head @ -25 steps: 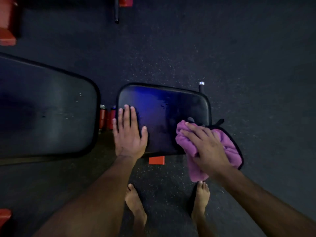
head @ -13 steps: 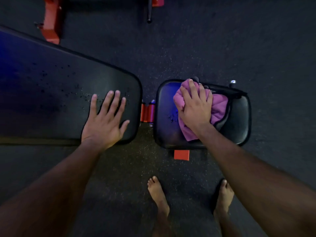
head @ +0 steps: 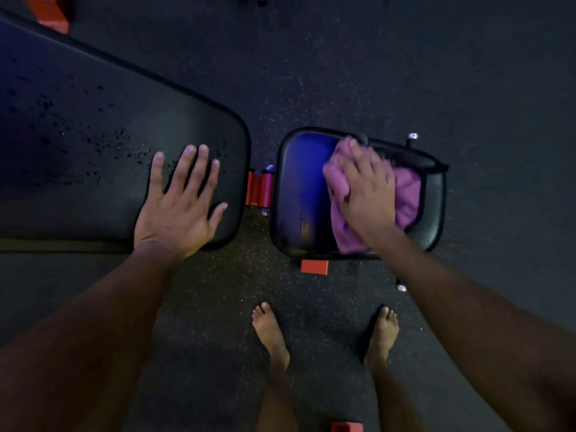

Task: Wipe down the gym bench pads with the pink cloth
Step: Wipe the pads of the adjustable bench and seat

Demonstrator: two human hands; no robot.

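Dark speckled rubber floor point(head: 343, 73) fills most of the view, open above and right of the bench. Long black vinyl back pad point(head: 93, 135) runs off the left edge; its rounded right end stops short of the small black vinyl seat pad point(head: 299, 194), red metal hinge bracket point(head: 260, 188) visible in the gap between them. Dark droplets scattered over the back pad, left of the fingers. Blue sheen on the seat pad's left half.

Left hand point(head: 180, 207) lies flat on the back pad's near right corner, fingers straight and spread, holding nothing. Right hand point(head: 364, 194) presses down on the bunched pink cloth point(head: 405, 194), fingers draped over it; cloth sits on the seat pad's centre-right, its lower edge reaching the near rim. Motion blur on that hand: cannot tell whether the fingers curl into the fabric.

Seat pad's right part is broken by a dark curved line I can't make out. Two bare feet point(head: 271, 332) on the floor just below the seat. Small red frame ends point(head: 314, 266) poke out under the seat's near edge and at top left.

Versus half a second ago: left hand stays on the same corner; right hand and cloth have shifted slightly rightward on the seat pad.
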